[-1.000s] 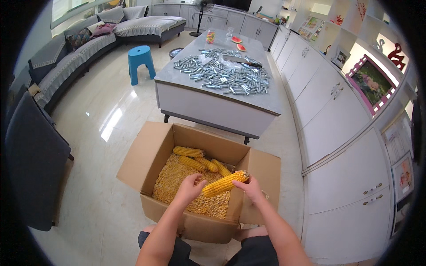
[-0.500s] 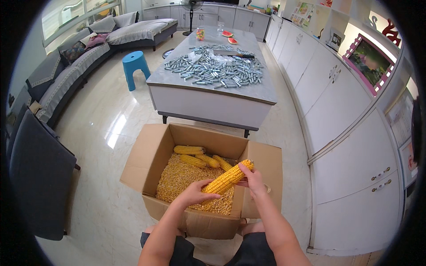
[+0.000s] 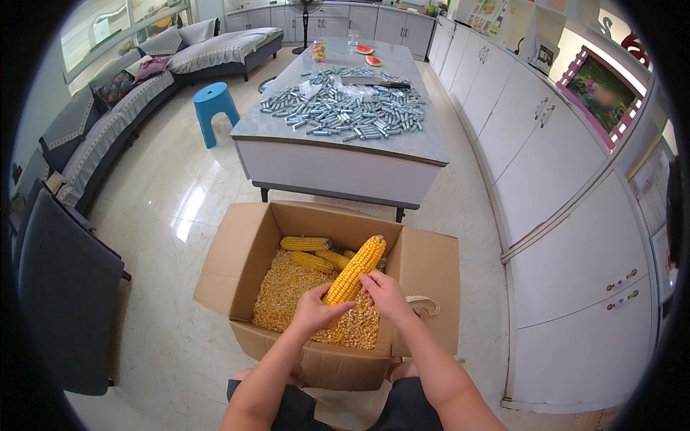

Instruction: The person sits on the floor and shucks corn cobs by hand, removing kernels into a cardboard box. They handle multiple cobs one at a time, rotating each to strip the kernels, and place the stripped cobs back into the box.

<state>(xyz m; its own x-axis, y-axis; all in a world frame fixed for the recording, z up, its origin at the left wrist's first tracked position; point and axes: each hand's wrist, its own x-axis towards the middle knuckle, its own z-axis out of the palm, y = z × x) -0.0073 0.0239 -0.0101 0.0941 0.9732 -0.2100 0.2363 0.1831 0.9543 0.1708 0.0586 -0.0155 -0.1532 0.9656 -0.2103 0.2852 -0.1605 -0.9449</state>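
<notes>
A yellow corn cob [image 3: 354, 269] slants up over the open cardboard box [image 3: 248, 248], its far end pointing away and a little right. My left hand [image 3: 314, 310] grips the near end, thumb and fingers around it. On the cob's right side, near the middle, my right hand [image 3: 386, 294] is closed with thumb and fingertips against the kernels. Loose corn kernels [image 3: 284, 294] cover the bottom of the box. Several more whole cobs [image 3: 305, 243] lie at its far side, some partly hidden behind the held one.
Box flaps spread left and right; a pale strap loop [image 3: 424, 305] lies by the right flap. Beyond is a grey table [image 3: 248, 126] with many small metallic cylinders [image 3: 345, 108], a knife and watermelon slices. Left are a blue stool [image 3: 213, 108] and dark chair [image 3: 68, 287]; cabinets [image 3: 575, 287] line the right.
My right hand has come down from the cob's far end to its middle right side. The cob now points more steeply away, its far end shifted left. My left hand keeps its hold.
</notes>
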